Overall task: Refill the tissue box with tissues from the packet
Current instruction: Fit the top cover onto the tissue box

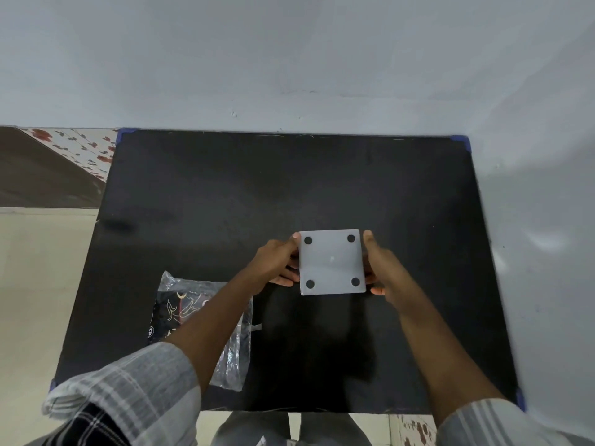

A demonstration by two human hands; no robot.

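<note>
At the left edge of the black bench [199, 188] your rolled-up striped sleeve [135, 384] comes into view, and just past it the clear plastic tissue packet [175, 304] lies flat on the bench, partly covered by your left forearm. Your left hand [277, 262] is curled around the left side of the white tissue box [331, 262], thumb up at its far corner and fingertips showing beneath its near edge. You have the box turned so a flat square face with four dark round pads, one in each corner, points up at you, above the bench's centre. Your right hand [383, 265] clasps the opposite side the same way, thumb along the far right corner, fingers wrapped underneath.
</note>
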